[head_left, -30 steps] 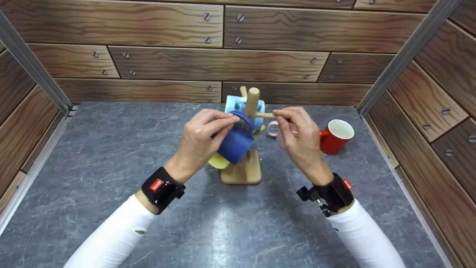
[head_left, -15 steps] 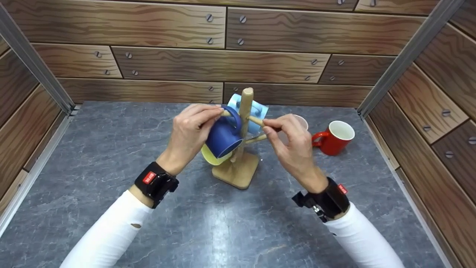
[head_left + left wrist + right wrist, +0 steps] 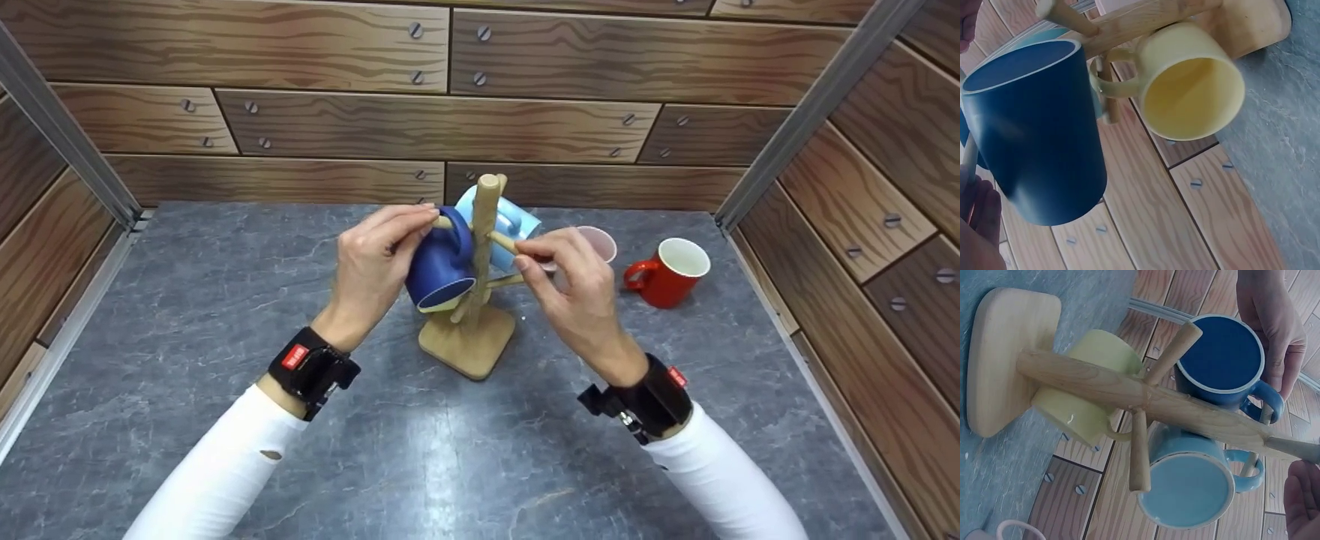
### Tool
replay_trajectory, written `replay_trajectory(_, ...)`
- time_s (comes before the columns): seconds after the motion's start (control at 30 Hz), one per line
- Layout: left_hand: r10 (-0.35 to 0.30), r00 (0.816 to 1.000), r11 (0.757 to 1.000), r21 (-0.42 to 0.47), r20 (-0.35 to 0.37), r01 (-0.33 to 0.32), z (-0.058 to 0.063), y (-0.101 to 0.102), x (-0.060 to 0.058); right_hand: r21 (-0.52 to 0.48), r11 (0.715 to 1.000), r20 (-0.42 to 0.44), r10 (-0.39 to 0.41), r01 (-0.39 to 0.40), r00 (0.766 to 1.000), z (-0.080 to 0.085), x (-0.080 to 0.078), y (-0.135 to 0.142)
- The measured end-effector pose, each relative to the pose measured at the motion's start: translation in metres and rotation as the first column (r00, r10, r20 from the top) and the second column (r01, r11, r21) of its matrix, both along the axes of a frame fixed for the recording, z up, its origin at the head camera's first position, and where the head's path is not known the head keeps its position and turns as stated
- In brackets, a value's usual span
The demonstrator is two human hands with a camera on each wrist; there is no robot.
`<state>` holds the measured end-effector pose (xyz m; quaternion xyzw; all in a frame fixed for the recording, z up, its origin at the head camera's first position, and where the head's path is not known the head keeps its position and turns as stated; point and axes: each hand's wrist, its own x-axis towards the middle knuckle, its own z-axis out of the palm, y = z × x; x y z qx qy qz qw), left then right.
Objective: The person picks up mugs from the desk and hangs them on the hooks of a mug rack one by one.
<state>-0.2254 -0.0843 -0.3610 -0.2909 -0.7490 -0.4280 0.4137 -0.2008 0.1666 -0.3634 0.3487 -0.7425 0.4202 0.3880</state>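
A wooden mug tree (image 3: 486, 214) stands on the table between my hands. My left hand (image 3: 371, 251) pinches the tip of an upper peg (image 3: 442, 223), and a dark blue mug (image 3: 441, 262) hangs from that peg by its handle. With thumb and fingers, my right hand (image 3: 577, 289) pinches the end of another upper peg (image 3: 504, 241), which carries no mug. Behind the post hangs a light blue mug (image 3: 1190, 486). Lower down, a yellow mug (image 3: 1190, 84) hangs beneath the blue one, mostly hidden by it in the head view.
To the right, a red mug (image 3: 667, 277) with a white inside stands upright on the grey table (image 3: 225, 337). A pale pink mug (image 3: 598, 244) is partly hidden behind my right hand. Wood-patterned walls (image 3: 442, 127) enclose the back and sides.
The mug tree has turned clockwise as seen from above, its base now cornerwise to me. Both hands have moved left with the pegs, and the blue mug has swung left too.
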Motion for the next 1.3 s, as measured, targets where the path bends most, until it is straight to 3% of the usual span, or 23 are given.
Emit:
replay_trajectory(0.3,-0.039,0.999,0.999,0.028,0.030,0.038,-0.011,-0.005,0.001,0.040,0.996,0.048,-0.086,0.084,0.995,-0.008,-0.008,0.031)
replay_trajectory(0.47,-0.015,0.995,0.997,0.081,0.096,0.008,-0.019,-0.021,0.002,0.102,0.984,0.093,-0.157,0.148,0.983,-0.025,-0.015,0.057)
replay_trajectory(0.6,0.024,0.984,0.997,0.062,0.175,-0.035,-0.029,-0.037,0.002,0.155,0.967,0.117,-0.220,0.201,0.968,-0.038,-0.019,0.082)
replay_trajectory(0.8,0.073,0.947,0.997,-0.036,0.312,-0.065,-0.048,-0.061,0.006,0.290,0.911,0.156,-0.346,0.292,0.925,-0.051,-0.029,0.121)
replay_trajectory(1.0,0.138,0.904,0.987,-0.136,0.404,-0.090,-0.064,-0.089,0.011,0.382,0.870,0.197,-0.405,0.311,0.893,-0.054,-0.039,0.151)
replay_trajectory(1.17,0.213,0.877,0.961,-0.252,0.431,-0.110,-0.078,-0.109,0.014,0.408,0.860,0.237,-0.424,0.306,0.874,-0.054,-0.044,0.175)
replay_trajectory(1.3,0.279,0.835,0.932,-0.345,0.474,-0.115,-0.086,-0.122,0.018,0.454,0.842,0.286,-0.448,0.292,0.847,-0.052,-0.048,0.193)
